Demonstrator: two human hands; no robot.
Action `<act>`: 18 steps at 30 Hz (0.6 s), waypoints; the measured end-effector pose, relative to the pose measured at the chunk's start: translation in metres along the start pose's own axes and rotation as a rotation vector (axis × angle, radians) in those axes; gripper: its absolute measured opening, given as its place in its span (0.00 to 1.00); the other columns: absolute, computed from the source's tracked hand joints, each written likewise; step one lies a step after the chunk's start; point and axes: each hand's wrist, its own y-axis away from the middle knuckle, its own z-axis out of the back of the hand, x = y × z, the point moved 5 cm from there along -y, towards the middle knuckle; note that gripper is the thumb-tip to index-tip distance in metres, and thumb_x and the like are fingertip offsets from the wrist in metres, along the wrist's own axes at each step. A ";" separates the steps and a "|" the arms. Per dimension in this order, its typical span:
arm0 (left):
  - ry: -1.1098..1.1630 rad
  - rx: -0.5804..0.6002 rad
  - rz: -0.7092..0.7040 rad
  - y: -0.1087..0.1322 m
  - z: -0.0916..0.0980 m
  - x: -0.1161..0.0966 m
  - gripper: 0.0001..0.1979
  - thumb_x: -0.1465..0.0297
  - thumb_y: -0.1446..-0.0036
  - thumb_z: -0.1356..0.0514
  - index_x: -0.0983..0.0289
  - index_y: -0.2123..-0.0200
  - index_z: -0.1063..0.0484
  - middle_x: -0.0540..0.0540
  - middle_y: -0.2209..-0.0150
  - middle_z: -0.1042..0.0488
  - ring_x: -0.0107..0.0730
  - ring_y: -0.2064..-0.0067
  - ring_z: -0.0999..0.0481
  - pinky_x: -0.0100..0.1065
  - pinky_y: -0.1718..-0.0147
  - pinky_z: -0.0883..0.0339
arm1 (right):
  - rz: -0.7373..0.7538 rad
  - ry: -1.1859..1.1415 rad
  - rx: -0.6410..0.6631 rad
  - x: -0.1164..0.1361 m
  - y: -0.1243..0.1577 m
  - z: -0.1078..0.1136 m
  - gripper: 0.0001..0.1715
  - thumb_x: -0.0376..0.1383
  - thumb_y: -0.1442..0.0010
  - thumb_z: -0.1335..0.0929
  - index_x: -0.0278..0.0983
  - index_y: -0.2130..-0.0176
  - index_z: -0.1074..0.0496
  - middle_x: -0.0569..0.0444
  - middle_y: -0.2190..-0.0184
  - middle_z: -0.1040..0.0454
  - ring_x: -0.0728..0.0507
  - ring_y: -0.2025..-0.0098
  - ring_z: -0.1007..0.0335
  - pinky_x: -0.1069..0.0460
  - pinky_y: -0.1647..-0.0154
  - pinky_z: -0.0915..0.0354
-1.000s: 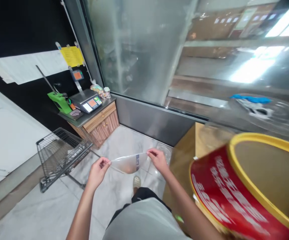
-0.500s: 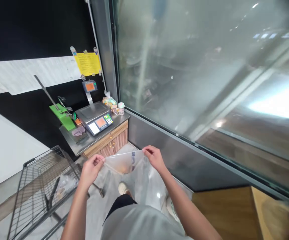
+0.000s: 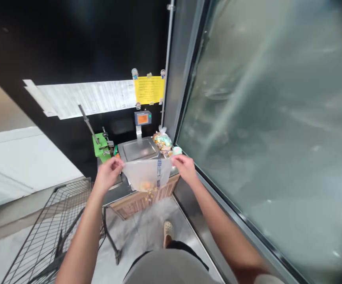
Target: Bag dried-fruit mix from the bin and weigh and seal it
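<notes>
A clear plastic bag [image 3: 141, 171] with a strip of dark blue print hangs stretched between my two hands. Something orange and yellowish shows blurred near its bottom; I cannot tell what it is. My left hand [image 3: 111, 171] pinches one upper corner of the bag. At the other upper corner, my right hand [image 3: 184, 165] pinches it between thumb and fingers. Behind the bag stands a weighing scale [image 3: 139, 149] with a metal platform and an orange-lit display [image 3: 143, 118] on a post. The bag hides the scale's front panel.
Left of the scale is a green lever device [image 3: 100, 144]; to its right, a knotted bag of colourful items [image 3: 162, 139] and a small tub [image 3: 177, 150]. A wire shopping cart [image 3: 52, 213] stands at my left. A glass pane [image 3: 248, 118] runs along my right.
My view has turned left and I am closer to the scale counter. The bag, still held by both corners, now hangs in front of the scale.
</notes>
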 end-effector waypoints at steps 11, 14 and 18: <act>-0.167 -0.321 0.042 -0.193 0.043 -0.015 0.08 0.67 0.45 0.34 0.65 0.65 0.22 0.52 0.73 0.22 0.29 0.75 0.24 0.29 0.73 0.32 | 0.200 -0.098 0.236 0.009 -0.276 -0.076 0.07 0.34 0.42 0.30 0.35 0.69 0.22 0.52 0.75 0.23 0.43 0.71 0.25 0.50 0.66 0.27; -0.154 -0.268 0.127 -0.231 0.044 0.005 0.04 0.71 0.48 0.34 0.65 0.67 0.22 0.52 0.75 0.23 0.30 0.75 0.23 0.30 0.72 0.30 | 0.183 -0.078 0.252 -0.011 -0.309 -0.096 0.07 0.31 0.45 0.32 0.35 0.71 0.22 0.53 0.77 0.24 0.44 0.74 0.26 0.51 0.69 0.29; -0.149 -0.209 0.276 -0.266 0.036 0.040 0.05 0.73 0.52 0.31 0.65 0.69 0.21 0.52 0.76 0.23 0.31 0.74 0.23 0.31 0.70 0.27 | 0.083 -0.070 0.244 -0.049 -0.336 -0.117 0.09 0.30 0.47 0.33 0.34 0.73 0.22 0.53 0.77 0.24 0.45 0.75 0.26 0.50 0.68 0.27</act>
